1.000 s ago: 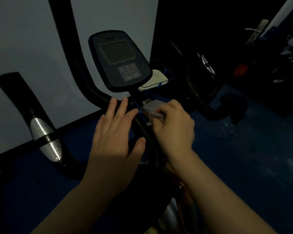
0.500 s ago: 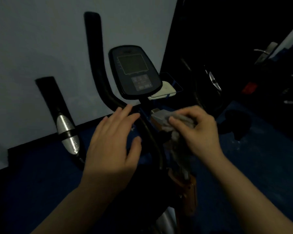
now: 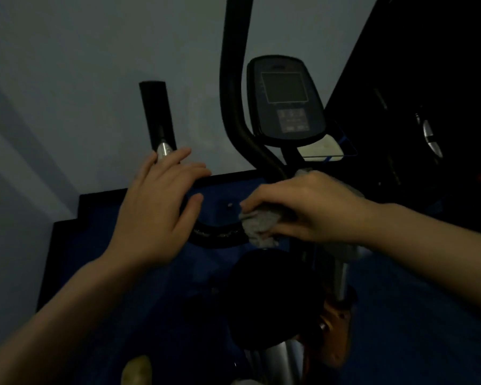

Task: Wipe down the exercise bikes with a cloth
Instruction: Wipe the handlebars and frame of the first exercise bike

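Grey cloth: bunched and pinched in the right hand, pressed against the curved black handlebar below and left of the console.
Right hand: closed around the cloth, fingers curled over it, knuckles up; it is seen just below the console.
Left hand: opened, fingers spread and slightly bent, nothing held; it is placed left of the console, over the bend of the handlebar. Contact with the bar cannot be told.
Handlebar grip: black upright end with a silver sensor plate, seen left of the console, just above the left fingertips.
Black upright bar: set just left of the console, bending down toward the cloth.
Console: dark, screen unlit, tilted toward the camera.
White object: lodged under the console's lower right edge.
Floor: blue, below the console.
Wall: pale grey, behind the console.
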